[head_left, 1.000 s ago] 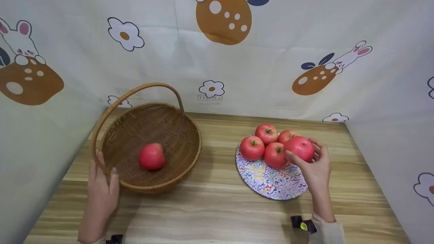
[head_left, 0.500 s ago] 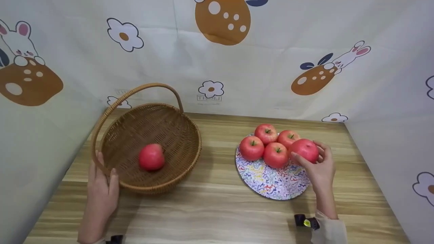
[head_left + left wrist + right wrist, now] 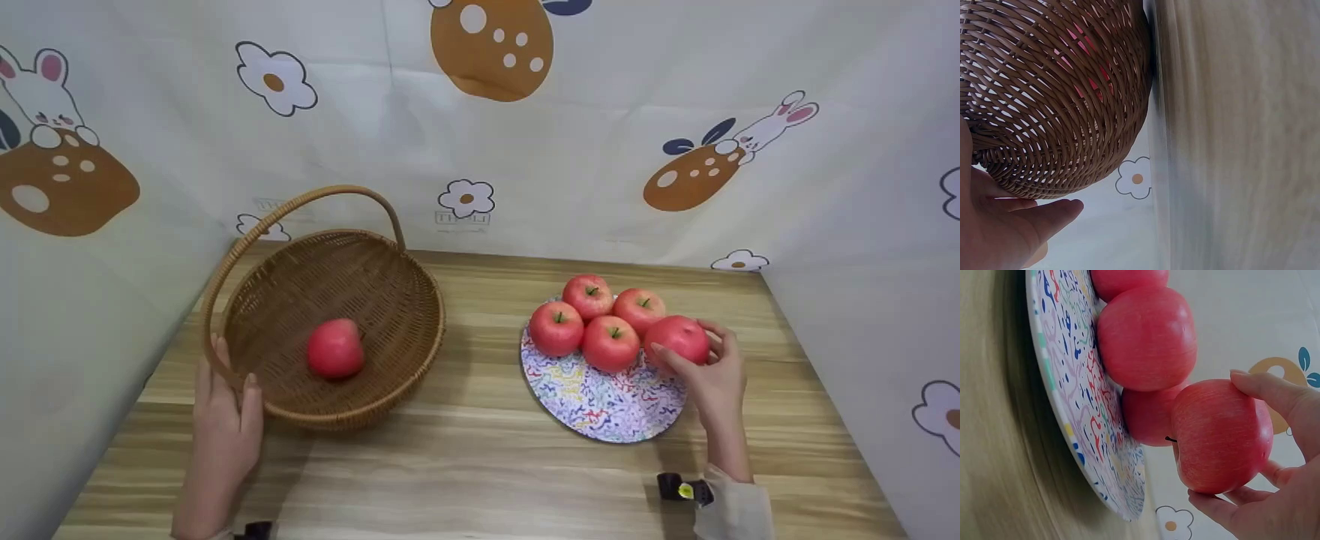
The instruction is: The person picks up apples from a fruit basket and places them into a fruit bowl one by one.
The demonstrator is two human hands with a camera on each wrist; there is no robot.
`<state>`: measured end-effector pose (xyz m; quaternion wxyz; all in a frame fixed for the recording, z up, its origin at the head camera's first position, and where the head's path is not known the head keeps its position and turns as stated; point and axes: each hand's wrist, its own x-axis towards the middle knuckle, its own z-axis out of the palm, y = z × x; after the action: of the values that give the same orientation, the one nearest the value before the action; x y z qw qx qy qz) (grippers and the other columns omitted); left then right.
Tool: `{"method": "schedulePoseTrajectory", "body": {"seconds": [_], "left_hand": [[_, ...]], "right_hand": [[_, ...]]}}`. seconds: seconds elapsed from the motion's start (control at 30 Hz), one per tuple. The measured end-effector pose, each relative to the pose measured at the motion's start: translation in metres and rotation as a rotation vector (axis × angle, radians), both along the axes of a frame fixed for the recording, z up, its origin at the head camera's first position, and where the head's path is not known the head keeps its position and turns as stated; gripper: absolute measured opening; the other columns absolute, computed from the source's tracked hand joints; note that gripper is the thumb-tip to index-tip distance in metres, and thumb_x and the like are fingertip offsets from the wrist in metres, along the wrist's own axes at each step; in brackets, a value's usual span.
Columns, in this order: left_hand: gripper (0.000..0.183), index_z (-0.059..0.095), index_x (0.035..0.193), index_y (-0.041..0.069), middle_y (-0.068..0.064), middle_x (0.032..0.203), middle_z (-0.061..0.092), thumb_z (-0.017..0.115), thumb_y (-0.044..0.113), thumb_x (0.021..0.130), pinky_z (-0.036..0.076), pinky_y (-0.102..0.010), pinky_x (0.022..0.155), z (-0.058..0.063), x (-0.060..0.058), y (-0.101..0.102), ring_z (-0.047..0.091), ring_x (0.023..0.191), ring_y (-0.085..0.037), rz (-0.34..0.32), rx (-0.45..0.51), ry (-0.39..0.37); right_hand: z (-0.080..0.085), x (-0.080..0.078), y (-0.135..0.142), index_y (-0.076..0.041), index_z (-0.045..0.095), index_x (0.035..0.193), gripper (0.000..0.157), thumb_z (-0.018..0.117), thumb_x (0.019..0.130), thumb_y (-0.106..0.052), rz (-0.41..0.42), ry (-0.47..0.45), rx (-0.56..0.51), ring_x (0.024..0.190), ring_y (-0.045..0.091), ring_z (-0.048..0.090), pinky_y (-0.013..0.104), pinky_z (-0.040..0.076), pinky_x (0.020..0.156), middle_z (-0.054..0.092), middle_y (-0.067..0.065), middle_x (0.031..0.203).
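Observation:
My right hand (image 3: 716, 375) grips a red apple (image 3: 679, 339) between thumb and fingers, close over the right side of a round plate (image 3: 600, 409) with a colourful squiggle pattern. In the right wrist view this apple (image 3: 1221, 436) has its stem pointing toward the plate. Several red apples (image 3: 556, 328) sit stem up on the plate's far half. My left hand (image 3: 229, 420) holds the near left rim of a brown wicker basket (image 3: 352, 262) by its handle base, with the thumb and fingers on either side. One apple (image 3: 335, 349) lies inside the basket.
Both the basket and the plate stand on a wood-grain table (image 3: 465, 465). A pale printed curtain (image 3: 577, 165) encloses the back and sides. The basket's tall arched handle (image 3: 300, 199) rises over its left side.
My right hand has moved slightly right and toward me with its apple, uncovering more of the apple behind. The left hand and basket stay in place.

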<state>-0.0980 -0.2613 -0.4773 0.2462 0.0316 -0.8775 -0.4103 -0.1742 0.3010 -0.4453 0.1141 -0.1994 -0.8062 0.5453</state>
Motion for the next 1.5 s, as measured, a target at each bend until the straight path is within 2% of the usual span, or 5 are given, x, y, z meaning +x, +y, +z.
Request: {"method": "schedulePoseTrajectory", "body": {"seconds": [0.47,0.67,0.9,1.13,1.5], "left_hand": [[0.066,0.016,0.165,-0.007,-0.027,0.173,0.014,0.044,0.011,0.109,0.017,-0.069,0.125,0.0,0.0,0.0,0.015,0.157,-0.05,0.01,-0.005,-0.019],[0.064,0.018,0.164,-0.01,-0.029,0.172,0.015,0.043,0.011,0.109,0.017,-0.069,0.125,0.0,-0.001,0.001,0.016,0.157,-0.052,0.009,-0.004,-0.005],[0.064,0.02,0.164,-0.009,-0.033,0.169,0.019,0.044,0.009,0.107,0.02,-0.071,0.123,-0.001,0.0,0.0,0.02,0.154,-0.055,0.019,-0.016,0.013],[0.064,0.018,0.165,-0.008,-0.032,0.17,0.017,0.044,0.01,0.109,0.019,-0.07,0.124,0.0,-0.001,-0.001,0.018,0.156,-0.053,0.016,-0.011,-0.006],[0.064,0.019,0.163,-0.011,-0.034,0.169,0.016,0.044,0.008,0.108,0.018,-0.068,0.125,-0.001,-0.001,-0.001,0.018,0.155,-0.054,0.008,-0.018,0.009]], "right_hand": [[-0.007,-0.003,0.012,-0.001,0.032,0.156,0.088,0.086,0.088,-0.013,0.124,-0.091,-0.009,0.138,0.04,0.05,0.007,0.047,0.077,0.047,0.029,0.154],[-0.009,-0.002,0.016,-0.003,0.032,0.16,0.09,0.086,0.089,-0.015,0.176,-0.146,0.012,0.139,0.041,0.046,0.015,0.049,0.084,0.041,0.029,0.158],[-0.015,-0.003,0.019,-0.003,0.033,0.159,0.088,0.085,0.089,-0.016,0.225,-0.158,-0.001,0.14,0.041,0.046,0.02,0.05,0.091,0.04,0.026,0.157],[-0.019,-0.005,0.022,-0.004,0.031,0.159,0.089,0.085,0.089,-0.018,0.256,-0.192,0.004,0.142,0.044,0.045,0.038,0.051,0.105,0.037,0.028,0.159],[-0.022,-0.006,0.028,-0.006,0.025,0.163,0.095,0.085,0.091,-0.023,0.304,-0.208,-0.001,0.148,0.047,0.039,0.059,0.04,0.121,0.031,0.028,0.164]]}}
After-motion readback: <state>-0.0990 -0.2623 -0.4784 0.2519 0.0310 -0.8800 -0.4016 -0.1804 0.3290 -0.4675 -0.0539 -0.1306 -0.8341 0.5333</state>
